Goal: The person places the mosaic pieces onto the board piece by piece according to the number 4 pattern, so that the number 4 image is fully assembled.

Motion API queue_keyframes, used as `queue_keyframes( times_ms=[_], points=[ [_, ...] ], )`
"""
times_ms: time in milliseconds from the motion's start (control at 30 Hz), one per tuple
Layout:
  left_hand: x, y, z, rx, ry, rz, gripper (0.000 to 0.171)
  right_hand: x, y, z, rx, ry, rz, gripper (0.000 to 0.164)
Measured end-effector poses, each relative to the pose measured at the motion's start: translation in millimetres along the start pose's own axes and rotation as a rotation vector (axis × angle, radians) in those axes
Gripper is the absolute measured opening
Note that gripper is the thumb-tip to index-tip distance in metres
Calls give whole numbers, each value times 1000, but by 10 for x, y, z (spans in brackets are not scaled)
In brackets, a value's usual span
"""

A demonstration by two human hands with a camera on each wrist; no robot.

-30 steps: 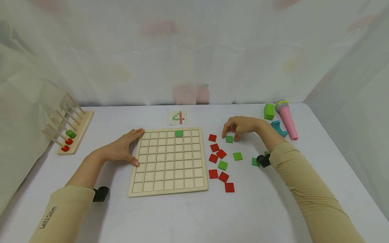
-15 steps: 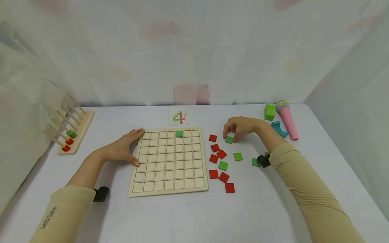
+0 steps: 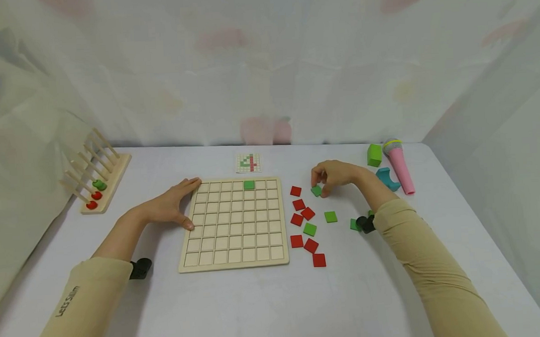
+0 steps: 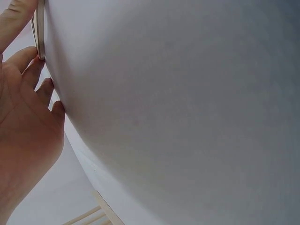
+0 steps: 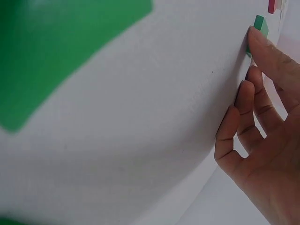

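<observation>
A square wooden board (image 3: 233,266) with a grid of shallow cells lies mid-table, one green tile (image 3: 249,185) set in its top row. My left hand (image 3: 169,202) rests against the board's left side, its fingers at the upper corner and its thumb on the edge lower down. To the right of the board, my right hand (image 3: 335,173) pinches a green square tile (image 3: 316,191) between thumb and fingers. In the right wrist view the thumb lies on this tile (image 5: 262,27), and the other fingertips touch the tabletop.
Several red tiles (image 3: 319,260) and green tiles (image 3: 330,216) lie right of the board. Behind it is a small pattern card (image 3: 248,163). A peg rack (image 3: 112,181) stands left; a green block (image 3: 374,155), teal arch (image 3: 388,179) and pink microphone (image 3: 400,168) lie back right.
The green tile at my right hand has turned and shifted slightly left and away from me, between the thumb and fingers. My left hand stays on the board.
</observation>
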State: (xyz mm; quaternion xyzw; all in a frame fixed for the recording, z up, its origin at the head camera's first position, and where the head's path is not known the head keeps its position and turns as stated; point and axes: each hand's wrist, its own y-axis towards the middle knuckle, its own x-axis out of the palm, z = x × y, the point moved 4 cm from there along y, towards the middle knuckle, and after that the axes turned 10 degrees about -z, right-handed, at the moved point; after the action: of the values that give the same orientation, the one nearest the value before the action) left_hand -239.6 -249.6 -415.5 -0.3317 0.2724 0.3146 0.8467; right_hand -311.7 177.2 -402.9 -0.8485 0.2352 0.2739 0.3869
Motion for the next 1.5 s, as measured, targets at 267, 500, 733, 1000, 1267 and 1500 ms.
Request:
queue_keyframes(
  times_ms=[267,500,733,1000,1267,1500],
  points=[
    [2,-4,36,-1,-1,-2,131,-23,3,16,6,8,130,22],
    [1,-1,36,-6,-8,-6,131,-63,23,31,-18,19,200,15],
    [3,-4,12,13,-12,11,131,-108,32,-25,-52,94,215,12],
    [-4,1,12,2,-1,3,131,-171,77,-226,-91,150,287,17],
    [-18,-9,49,4,7,1,130,-145,206,-471,-128,180,301,19],
    [-17,-24,68,5,0,2,131,-77,353,-683,-166,171,296,17]
  ],
)
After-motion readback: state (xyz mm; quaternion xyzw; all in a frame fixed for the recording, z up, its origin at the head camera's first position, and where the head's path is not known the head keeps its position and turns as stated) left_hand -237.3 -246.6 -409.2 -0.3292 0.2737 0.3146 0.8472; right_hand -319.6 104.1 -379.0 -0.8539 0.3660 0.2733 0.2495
